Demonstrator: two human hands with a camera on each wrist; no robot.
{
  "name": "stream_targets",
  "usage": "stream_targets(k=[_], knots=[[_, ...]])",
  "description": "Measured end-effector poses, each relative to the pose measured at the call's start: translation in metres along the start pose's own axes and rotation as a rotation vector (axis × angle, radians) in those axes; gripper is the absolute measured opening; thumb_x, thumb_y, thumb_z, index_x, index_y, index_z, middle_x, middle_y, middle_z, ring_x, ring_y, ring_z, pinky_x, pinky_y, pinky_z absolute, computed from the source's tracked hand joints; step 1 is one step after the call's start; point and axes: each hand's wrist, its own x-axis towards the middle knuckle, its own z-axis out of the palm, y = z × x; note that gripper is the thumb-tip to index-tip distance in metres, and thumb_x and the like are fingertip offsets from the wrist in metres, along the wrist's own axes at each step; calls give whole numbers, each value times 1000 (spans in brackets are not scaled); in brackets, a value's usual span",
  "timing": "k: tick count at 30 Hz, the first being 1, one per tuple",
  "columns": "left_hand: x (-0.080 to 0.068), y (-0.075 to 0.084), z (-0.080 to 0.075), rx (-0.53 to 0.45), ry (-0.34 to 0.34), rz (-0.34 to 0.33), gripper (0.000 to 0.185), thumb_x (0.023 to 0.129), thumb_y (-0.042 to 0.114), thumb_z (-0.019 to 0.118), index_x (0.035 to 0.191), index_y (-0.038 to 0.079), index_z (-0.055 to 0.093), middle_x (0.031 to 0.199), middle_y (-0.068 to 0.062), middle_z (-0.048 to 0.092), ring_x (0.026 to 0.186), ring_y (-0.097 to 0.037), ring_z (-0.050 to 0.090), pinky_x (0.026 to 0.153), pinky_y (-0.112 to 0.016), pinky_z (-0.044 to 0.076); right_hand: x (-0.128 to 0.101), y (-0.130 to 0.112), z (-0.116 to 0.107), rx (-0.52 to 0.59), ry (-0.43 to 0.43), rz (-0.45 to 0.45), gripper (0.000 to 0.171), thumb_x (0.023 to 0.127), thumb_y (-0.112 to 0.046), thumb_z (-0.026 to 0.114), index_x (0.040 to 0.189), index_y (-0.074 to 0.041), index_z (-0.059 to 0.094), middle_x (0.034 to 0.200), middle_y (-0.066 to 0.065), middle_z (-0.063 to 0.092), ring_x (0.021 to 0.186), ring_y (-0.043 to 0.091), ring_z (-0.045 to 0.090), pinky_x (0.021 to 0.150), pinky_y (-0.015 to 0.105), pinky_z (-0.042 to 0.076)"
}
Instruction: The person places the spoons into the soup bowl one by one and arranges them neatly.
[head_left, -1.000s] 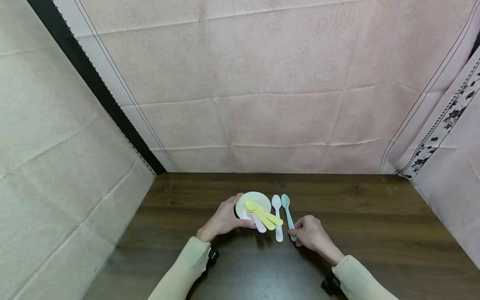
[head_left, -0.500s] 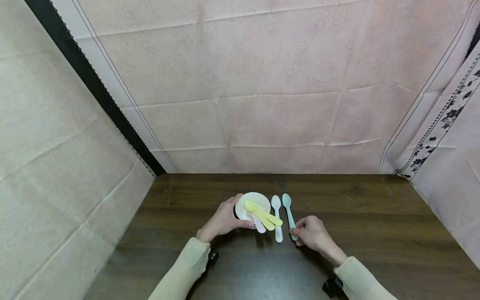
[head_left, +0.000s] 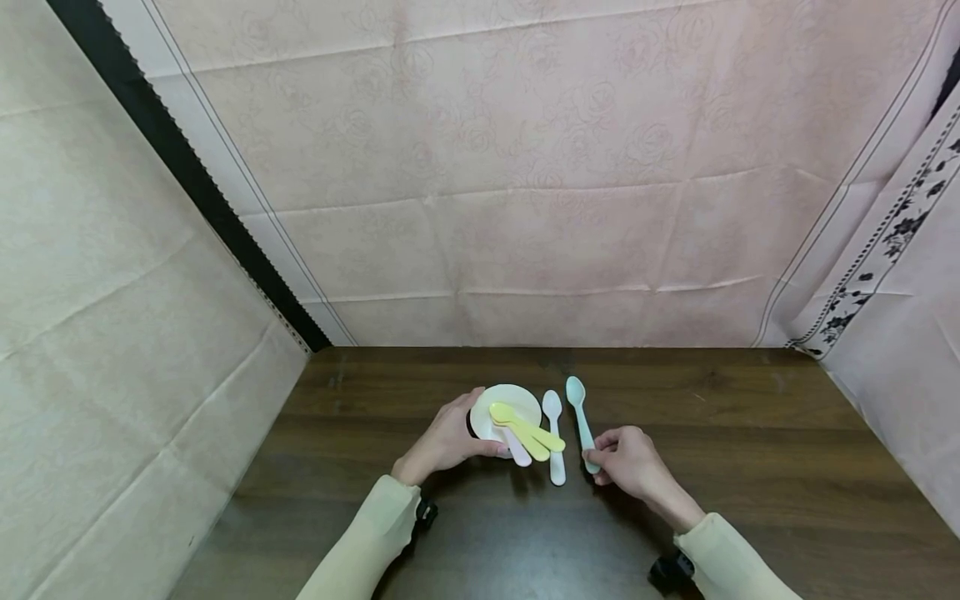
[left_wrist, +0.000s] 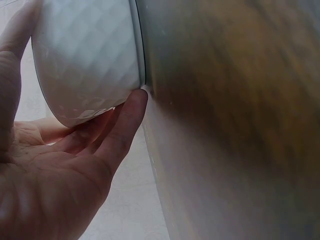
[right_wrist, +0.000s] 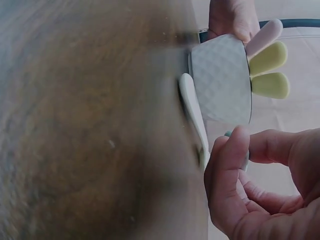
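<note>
My left hand (head_left: 450,437) holds a white bowl (head_left: 519,397) from its left side, thumb near and fingers around the wall. Its diamond-textured side fills the upper left wrist view. Two yellow spoons (head_left: 531,432) and a pale pink spoon (head_left: 520,450) lean in it, handles out over the right rim. Just right of the bowl a white spoon (head_left: 554,423) lies on the table. Beyond that, my right hand (head_left: 628,462) pinches a light blue spoon (head_left: 582,423) by its handle end, the spoon's head pointing away. In the right wrist view the fingers mostly hide this spoon.
The dark brown wooden table (head_left: 712,417) reaches back to a pale pink cloth wall (head_left: 525,208). Cloth panels also rise at the left (head_left: 135,333) and right. Each wrist wears a black camera strap (head_left: 670,571).
My right hand has moved the light blue spoon away from me and slightly right, widening its gap from the white spoon. The left hand and bowl stay in place.
</note>
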Motion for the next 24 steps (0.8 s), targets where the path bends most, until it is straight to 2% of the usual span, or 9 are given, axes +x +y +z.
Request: stream_targets(k=[9,24], knots=[[0,-1,0,-2,-12,28,110,79,42,99,165,2,43,166,-22,52,152,-40,53,124,-59,46,-3,-5,-6,27,-7,-15,10,100,-4,74,101,6,74,79,9,76,61,14,67,63,33,62],[0,-2,0,6,-9,31,111,78,41,100,165,0,43,166,-25,51,153,-43,51,124,-60,45,-11,-18,-13,36,-19,-54,11,102,-4,73,104,7,74,81,9,75,63,15,68,65,36,64]])
